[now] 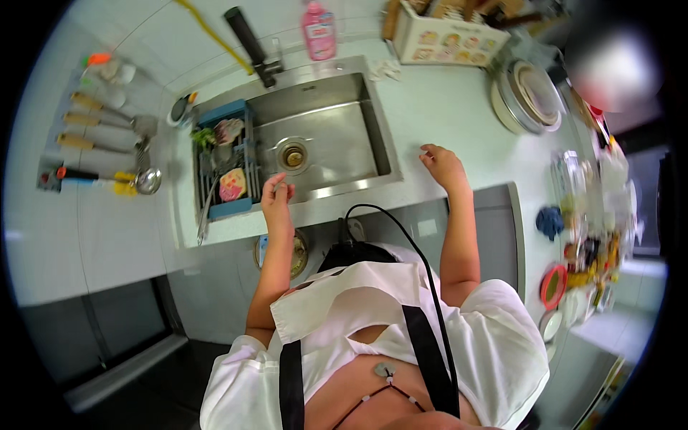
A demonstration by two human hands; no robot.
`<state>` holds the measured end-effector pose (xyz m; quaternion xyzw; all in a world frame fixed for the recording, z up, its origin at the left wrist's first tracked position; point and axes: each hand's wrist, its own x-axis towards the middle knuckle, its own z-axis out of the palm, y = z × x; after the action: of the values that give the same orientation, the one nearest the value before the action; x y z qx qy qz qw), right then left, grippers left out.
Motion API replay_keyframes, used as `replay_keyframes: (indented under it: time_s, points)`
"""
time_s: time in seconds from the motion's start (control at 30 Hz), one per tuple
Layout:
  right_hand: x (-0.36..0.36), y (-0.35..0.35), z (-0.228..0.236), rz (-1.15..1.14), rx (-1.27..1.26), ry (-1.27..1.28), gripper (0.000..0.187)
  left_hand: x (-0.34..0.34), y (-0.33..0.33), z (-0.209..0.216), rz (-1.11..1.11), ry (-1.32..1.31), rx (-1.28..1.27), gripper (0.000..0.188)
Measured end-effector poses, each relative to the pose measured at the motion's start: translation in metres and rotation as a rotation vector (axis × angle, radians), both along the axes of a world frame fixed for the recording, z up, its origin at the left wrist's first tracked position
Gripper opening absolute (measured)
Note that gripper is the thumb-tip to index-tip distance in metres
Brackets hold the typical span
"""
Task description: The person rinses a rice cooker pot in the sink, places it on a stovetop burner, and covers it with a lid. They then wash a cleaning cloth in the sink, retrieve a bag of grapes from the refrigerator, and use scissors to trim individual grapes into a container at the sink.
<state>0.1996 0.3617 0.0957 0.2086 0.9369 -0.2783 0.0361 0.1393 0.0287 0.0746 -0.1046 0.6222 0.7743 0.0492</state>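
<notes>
In the head view, the left hand (276, 195) sits just left of the frame's centre, raised over the front rim of the steel sink (358, 147), its fingertips drawn together as if pinching something very small; whether anything is actually between them cannot be made out. The right hand (443, 166), right of centre, rests on the pale countertop (444, 107) just beside the sink's right front corner, fingers loosely curled and holding nothing, probably as a prop for balance. A blue drainer rack (231, 165) spans the sink's left side, likely so that wet items drip into the basin; it holds greens and a pinkish item that are too small to identify. Ladles and spatulas (107, 136) hang on the wall at the upper left, within reach. A pink bottle (319, 30) stands behind the sink at the top centre, next to the dark tap (251, 43). A stack of round dishes (527, 97) fills the upper right, where a bright blur hides whatever lies beyond. Clutter along the right edge smears in the lens curve.
</notes>
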Motion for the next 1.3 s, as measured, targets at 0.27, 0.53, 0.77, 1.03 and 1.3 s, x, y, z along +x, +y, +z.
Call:
replay_keyframes:
  time_s: [0.27, 0.53, 0.77, 1.03, 1.3]
  points:
    - [0.148, 0.084, -0.038, -0.578, -0.024, 0.037, 0.030, -0.006, 0.053, -0.036, -0.115, -0.091, 0.047, 0.018]
    - [0.249, 0.248, -0.137, -0.873, 0.525, 0.273, 0.044, 0.012, 0.126, -0.030, -0.029, -0.093, 0.017, 0.016]
    - [0.296, 0.349, -0.174, -1.107, 0.761, 0.239, 0.071, 0.049, 0.187, -0.037, -0.053, -0.094, 0.105, 0.016]
    - [0.155, 0.297, -0.168, -0.744, 0.494, 0.254, 0.044, 0.068, 0.144, -0.030, 0.252, -0.158, 0.043, 0.017]
    - [0.001, 0.129, -0.121, 0.051, -0.005, 0.350, 0.048, 0.064, 0.099, -0.039, 0.334, -0.193, 0.069, 0.016]
